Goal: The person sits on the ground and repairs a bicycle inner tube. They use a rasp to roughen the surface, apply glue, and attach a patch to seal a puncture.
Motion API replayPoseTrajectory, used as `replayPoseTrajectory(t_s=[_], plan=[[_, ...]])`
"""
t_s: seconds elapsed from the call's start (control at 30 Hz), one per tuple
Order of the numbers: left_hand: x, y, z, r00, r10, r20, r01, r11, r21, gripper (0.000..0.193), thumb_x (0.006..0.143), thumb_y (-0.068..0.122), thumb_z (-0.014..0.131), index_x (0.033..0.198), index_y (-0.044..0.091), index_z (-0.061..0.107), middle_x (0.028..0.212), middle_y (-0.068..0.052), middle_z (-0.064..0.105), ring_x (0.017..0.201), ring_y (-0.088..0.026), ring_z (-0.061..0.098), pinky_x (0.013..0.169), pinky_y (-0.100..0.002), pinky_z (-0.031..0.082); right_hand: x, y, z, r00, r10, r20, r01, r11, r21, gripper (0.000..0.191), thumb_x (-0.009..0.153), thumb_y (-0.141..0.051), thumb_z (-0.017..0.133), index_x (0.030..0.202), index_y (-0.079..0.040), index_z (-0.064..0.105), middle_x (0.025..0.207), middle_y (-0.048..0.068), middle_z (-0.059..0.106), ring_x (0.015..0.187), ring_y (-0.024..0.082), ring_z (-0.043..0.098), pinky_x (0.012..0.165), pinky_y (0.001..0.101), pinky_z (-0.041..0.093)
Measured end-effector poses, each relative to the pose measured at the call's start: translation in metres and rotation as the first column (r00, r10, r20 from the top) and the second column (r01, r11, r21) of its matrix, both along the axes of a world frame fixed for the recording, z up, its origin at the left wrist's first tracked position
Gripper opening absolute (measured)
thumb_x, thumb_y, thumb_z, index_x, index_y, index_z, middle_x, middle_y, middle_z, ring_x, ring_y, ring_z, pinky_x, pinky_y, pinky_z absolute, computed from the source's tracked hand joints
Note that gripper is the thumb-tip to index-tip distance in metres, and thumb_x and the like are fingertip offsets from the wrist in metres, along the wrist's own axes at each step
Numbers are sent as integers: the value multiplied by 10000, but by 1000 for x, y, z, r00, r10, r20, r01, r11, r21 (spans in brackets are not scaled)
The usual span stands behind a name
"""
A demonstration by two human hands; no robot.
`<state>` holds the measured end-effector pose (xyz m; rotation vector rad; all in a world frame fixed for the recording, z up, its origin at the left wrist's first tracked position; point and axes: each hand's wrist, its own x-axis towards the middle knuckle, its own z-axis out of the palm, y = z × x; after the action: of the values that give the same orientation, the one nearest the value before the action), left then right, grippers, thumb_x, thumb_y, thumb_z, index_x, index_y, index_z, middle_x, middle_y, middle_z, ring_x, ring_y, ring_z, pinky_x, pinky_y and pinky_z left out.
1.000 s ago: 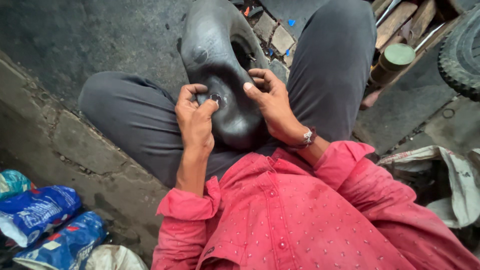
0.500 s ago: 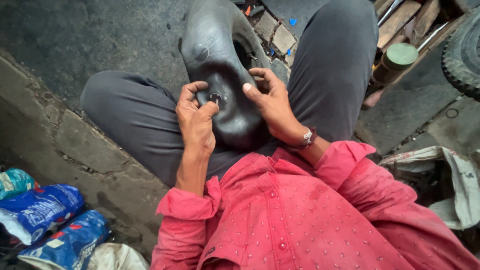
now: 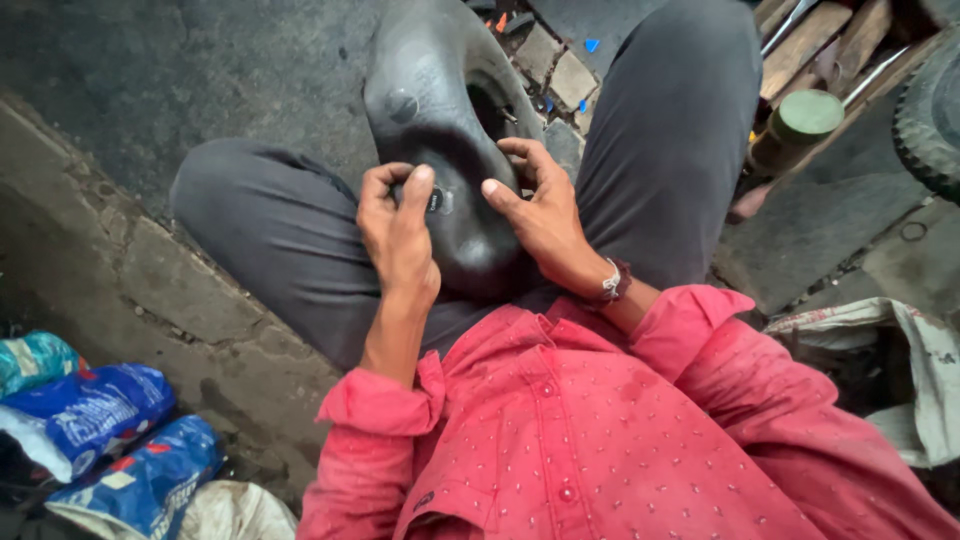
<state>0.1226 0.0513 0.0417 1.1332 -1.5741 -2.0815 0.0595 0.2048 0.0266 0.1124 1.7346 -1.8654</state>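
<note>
Setting: a person in a red dotted shirt [image 3: 600,440] and grey trousers [image 3: 270,240] sits on a rough stone kerb [image 3: 110,270] at the edge of a dark roadway, seen from above
Tube: one black rubber inner tube [image 3: 430,90] lies draped across the lap between the knees, its lower bend resting against the thighs, a position that seems to brace it for close work
Patch: one small round dark patch [image 3: 437,201] sits on the tube's bend, right between the two thumbs
Left hand: the left hand [image 3: 395,235] curls over the tube from the side, fingers [image 3: 378,185] clenched on the rubber and the thumb pressed beside the patch, apparently to hold the spot taut
Right hand: the right hand [image 3: 540,210] grips the opposite flank of the bend, fingers wrapped round the inner edge and thumb pointing at the patch; one beaded band circles the wrist
Nearby, right: one cylindrical tin with a green lid [image 3: 795,125] stands among wooden slats [image 3: 800,50], near one tyre [image 3: 930,100] at the frame's edge; a crumpled pale cloth [image 3: 900,350] lies beside the sleeve
Nearby, left: three blue plastic packets [image 3: 95,420] are heaped below the kerb, well apart from the hands
Ground: paving blocks [image 3: 560,65] show beyond the tube, strewn with small coloured scraps
</note>
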Motion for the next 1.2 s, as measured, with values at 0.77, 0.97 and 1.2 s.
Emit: replayPoseTrajectory(t_s=[0.77, 0.97, 1.2], plan=[[10, 1, 10, 975, -184, 124, 173, 980, 96, 123, 803, -1, 598, 842, -11, 714, 804, 6, 669, 683, -72, 588, 624, -255, 496, 10, 5, 37, 522, 426, -739, -4, 867, 498, 424, 853, -67, 752, 1264, -122, 660, 1453, 157, 536, 1356, 377, 517, 1118, 454, 453], [23, 3, -13, 987, -156, 46, 155, 988, 28, 100, 843, -62, 571, 775, -19, 630, 766, 27, 561, 632, -50, 450, 539, -252, 361, 9, 6, 35, 522, 524, -673, -137, 831, 540, 470, 876, -63, 715, 1340, -63, 639, 1509, 156, 526, 1421, 351, 484, 1098, 450, 414], [23, 7, 4, 989, -144, -17, 144, 989, 38, 198, 816, -80, 552, 919, -38, 716, 869, 23, 662, 724, -60, 570, 660, -237, 482, 8, 8, 24, 581, 555, -595, -306, 826, 473, 566, 921, -44, 647, 1474, -60, 526, 1602, 173, 460, 1527, 346, 393, 1191, 469, 328]])
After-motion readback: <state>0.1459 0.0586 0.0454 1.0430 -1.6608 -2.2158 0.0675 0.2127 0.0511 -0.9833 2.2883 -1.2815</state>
